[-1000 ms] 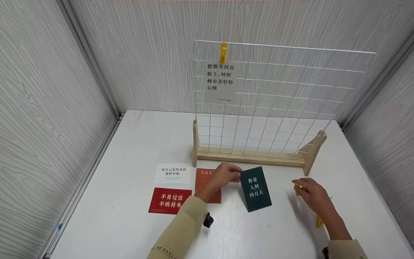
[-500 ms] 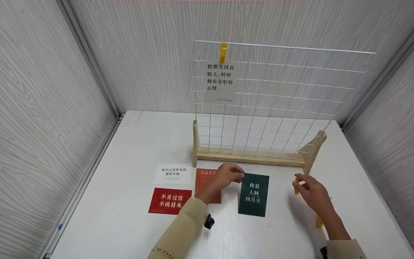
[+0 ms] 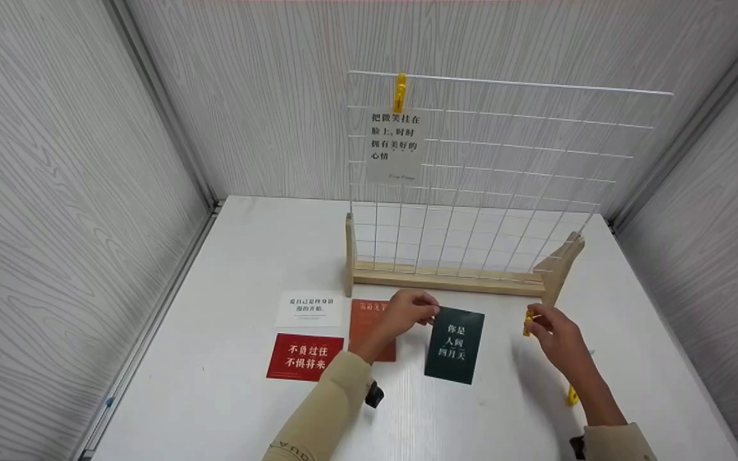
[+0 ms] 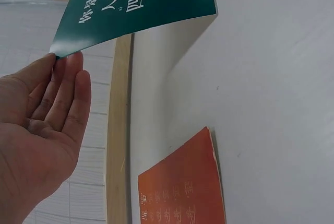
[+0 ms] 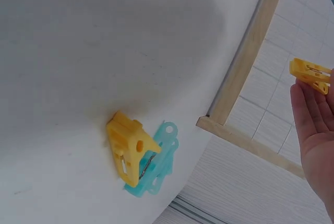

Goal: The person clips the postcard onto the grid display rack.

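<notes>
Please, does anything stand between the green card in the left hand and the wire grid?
Nothing visible does. The left hand holds the green card in front of the grid; only the wooden bar lies low at the grid's foot.

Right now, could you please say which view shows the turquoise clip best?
The right wrist view: the turquoise clip appears largest, partly hidden by a yellow clip. The head view shows a sliver beside the right forearm; the left wrist, none.

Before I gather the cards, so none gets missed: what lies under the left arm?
In the head view, an orange card shows below the left arm, which covers its middle; the sleeve overlaps the red card's lower right corner. Anything fully beneath the sleeve cannot be seen.
</notes>
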Action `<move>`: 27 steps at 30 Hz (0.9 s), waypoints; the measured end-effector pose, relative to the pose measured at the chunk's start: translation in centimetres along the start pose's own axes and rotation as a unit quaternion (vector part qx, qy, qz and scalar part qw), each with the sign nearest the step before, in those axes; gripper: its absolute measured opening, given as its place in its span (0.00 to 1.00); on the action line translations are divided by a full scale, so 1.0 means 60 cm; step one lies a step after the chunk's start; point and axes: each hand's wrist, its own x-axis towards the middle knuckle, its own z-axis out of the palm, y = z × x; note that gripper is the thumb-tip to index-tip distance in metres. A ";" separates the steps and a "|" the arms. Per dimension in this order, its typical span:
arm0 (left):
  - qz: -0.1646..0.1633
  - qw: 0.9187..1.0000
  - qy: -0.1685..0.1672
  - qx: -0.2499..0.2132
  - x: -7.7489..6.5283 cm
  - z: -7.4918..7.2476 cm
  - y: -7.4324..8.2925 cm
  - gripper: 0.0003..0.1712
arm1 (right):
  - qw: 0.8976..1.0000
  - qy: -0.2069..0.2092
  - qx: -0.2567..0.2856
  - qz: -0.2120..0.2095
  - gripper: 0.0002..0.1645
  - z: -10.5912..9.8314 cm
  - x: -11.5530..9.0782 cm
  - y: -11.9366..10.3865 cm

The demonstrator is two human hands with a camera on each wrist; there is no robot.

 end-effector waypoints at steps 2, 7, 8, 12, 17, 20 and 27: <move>0.007 1.000 -0.002 -0.001 0.000 0.000 0.002 0.06 | 1.000 0.000 0.003 0.007 0.19 -0.001 0.001 -0.004; 0.016 1.000 -0.006 0.002 -0.002 0.000 0.012 0.06 | 0.999 -0.002 0.027 0.021 0.19 -0.007 0.002 -0.020; 0.017 1.000 -0.007 0.003 -0.002 -0.001 0.015 0.06 | 0.999 0.000 0.035 0.019 0.19 -0.008 0.003 -0.023; 0.020 1.000 -0.007 0.003 -0.004 0.000 0.021 0.06 | 0.997 0.002 0.074 0.012 0.18 -0.011 0.004 -0.032; 0.019 1.000 -0.006 0.003 -0.006 0.000 0.028 0.06 | 0.996 -0.003 0.079 0.036 0.21 -0.013 0.007 -0.039; 0.021 1.000 -0.006 -0.001 -0.007 0.002 0.031 0.06 | 0.996 -0.003 0.065 0.059 0.27 -0.014 0.007 -0.041; 0.036 0.999 -0.001 -0.002 -0.004 0.003 0.043 0.06 | 0.997 0.021 0.064 0.033 0.24 -0.015 0.011 -0.042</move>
